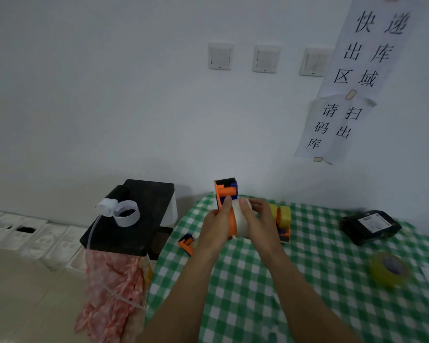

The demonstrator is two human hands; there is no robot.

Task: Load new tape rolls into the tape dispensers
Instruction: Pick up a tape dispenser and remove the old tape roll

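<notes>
Both hands met above the bench's [307, 280] far left corner, close to the wall. Left hand [217, 225] gripped the orange tape dispenser [227, 193], thumb up along its side plate. Right hand [256, 219] curled round the pale tape roll [240, 219] set against that plate. Just right stood a 2nd dispenser [281, 219] carrying yellow tape. A small orange-and-blue part [186, 243] lay at the bench's left edge. Open checked cloth ran nearer the body. A yellow roll [389, 268] and black parcel [372, 226] sat well apart at right. A black stand [139, 233] bearing 2 white paper rings [126, 214] stood beside the left edge.
</notes>
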